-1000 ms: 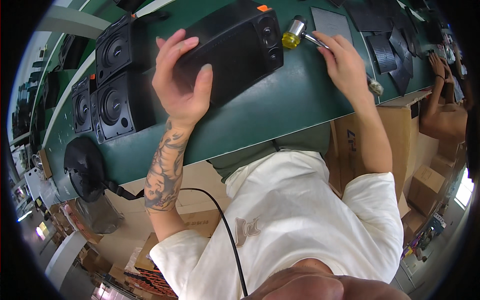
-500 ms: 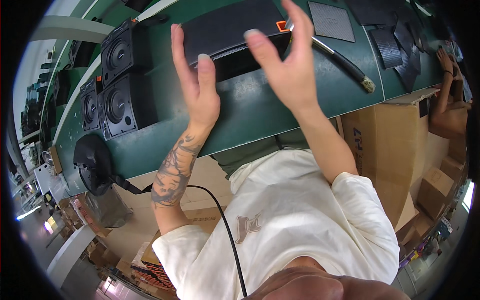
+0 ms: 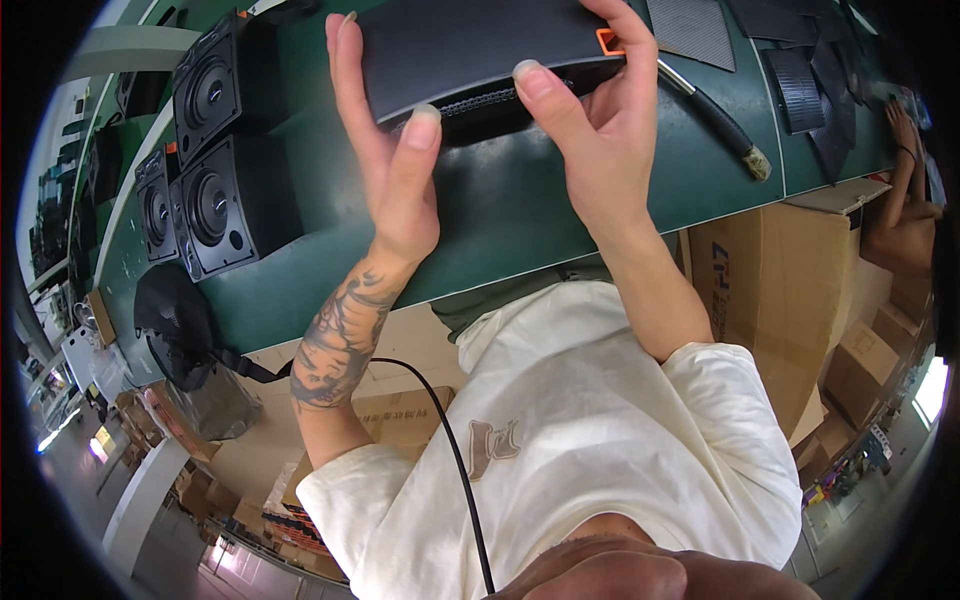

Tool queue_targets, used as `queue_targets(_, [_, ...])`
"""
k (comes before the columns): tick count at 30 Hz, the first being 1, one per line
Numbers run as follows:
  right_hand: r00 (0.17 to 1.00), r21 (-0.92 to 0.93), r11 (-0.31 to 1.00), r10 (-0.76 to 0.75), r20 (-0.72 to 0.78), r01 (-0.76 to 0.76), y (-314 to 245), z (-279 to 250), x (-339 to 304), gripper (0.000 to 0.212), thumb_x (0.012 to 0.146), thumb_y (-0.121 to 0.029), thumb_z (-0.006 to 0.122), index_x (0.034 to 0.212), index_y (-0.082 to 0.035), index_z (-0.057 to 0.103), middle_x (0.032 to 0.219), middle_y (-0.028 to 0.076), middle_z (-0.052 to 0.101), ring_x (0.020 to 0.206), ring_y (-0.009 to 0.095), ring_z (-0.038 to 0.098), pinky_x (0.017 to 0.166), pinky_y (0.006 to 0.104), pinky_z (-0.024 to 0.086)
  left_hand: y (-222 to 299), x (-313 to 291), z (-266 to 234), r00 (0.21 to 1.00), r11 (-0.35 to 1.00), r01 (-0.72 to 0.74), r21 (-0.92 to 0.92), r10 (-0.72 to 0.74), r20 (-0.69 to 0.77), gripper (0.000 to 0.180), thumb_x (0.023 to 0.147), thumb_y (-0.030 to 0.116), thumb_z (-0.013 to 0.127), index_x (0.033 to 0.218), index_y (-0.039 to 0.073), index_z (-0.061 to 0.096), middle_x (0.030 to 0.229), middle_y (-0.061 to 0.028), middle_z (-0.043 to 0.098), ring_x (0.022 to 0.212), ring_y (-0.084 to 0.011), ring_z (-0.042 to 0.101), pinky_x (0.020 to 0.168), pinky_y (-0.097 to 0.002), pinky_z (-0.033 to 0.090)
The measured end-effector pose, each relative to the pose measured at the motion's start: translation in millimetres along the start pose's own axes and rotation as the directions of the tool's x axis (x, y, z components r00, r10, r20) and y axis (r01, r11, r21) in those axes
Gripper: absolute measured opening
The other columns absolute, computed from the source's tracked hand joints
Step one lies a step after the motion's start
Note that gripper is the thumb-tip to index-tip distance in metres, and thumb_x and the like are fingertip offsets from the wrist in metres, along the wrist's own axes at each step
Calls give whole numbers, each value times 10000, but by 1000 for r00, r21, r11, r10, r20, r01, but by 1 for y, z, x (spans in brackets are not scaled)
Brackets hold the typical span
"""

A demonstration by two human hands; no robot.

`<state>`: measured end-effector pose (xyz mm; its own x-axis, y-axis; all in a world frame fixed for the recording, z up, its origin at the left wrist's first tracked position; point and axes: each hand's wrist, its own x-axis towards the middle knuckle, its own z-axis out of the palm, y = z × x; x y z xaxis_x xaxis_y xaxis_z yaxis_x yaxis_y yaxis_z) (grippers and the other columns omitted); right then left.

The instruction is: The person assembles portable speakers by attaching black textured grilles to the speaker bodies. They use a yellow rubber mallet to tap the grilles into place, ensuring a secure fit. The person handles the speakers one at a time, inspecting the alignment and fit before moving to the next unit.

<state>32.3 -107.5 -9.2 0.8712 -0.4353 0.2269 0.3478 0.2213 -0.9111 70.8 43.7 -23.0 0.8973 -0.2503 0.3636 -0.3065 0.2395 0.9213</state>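
A long black speaker box (image 3: 485, 55) with a curved face and a ribbed strip along its near edge is on the green workbench (image 3: 490, 215), between my hands. My left hand (image 3: 395, 170) grips its left end, fingers along the side and thumb at the near edge. At the opposite end my right hand (image 3: 610, 140) holds it, thumb on the near edge, some fingers cut off by the picture's top. Beside those fingers an orange square piece (image 3: 609, 41) sits on the box. Right of my right hand lies a hammer-like tool (image 3: 715, 120) with a black grip; its head is hidden.
Several black speakers (image 3: 215, 205) stand on the left, near a black bag (image 3: 175, 320) with a strap. A grey perforated panel (image 3: 692, 32) and dark flat panels (image 3: 797, 92) lie on the right. A large cardboard box (image 3: 770, 290) stands below the bench; another person's hand (image 3: 902, 128) is far right.
My hands have closed in from just above the box onto its two ends. The box and the bench items beside it appear slightly shifted in view.
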Motion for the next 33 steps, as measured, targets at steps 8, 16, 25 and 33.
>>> queue_targets(8, [995,-12,998,-55,83,57,10,-7,4,736,917,-9,725,1526,14,312,1406,161,454,1290,220,485,1121,349,385,5,2,2,999,967,52,-251,-54,-4,831,995,241,557,1655,39,93,1665,-164,251,1491,-291,341,1233,-423,226])
queue_targets(16, [979,3,984,-178,101,178,18,-9,1,776,915,-24,743,1544,18,291,1392,159,480,1278,221,511,1114,351,400,-7,2,-3,995,994,-102,-29,102,-6,693,1035,208,561,1616,12,238,1649,-204,288,1488,-300,355,1230,-422,247])
queue_targets(25, [981,-102,976,-192,36,195,28,-8,1,773,894,-58,799,1509,3,335,1340,136,503,1223,202,540,1064,329,446,10,21,6,997,1000,8,20,-7,-76,811,985,353,688,1577,-45,304,1614,-206,330,1465,-302,387,1217,-415,289])
queue_targets(33, [993,73,990,-120,-18,121,15,5,-4,807,917,-33,755,1555,-7,261,1400,160,481,1266,221,530,1096,353,431,4,17,7,997,993,55,-108,-60,-38,956,943,437,687,1626,-10,191,1637,-211,290,1492,-305,348,1235,-417,249])
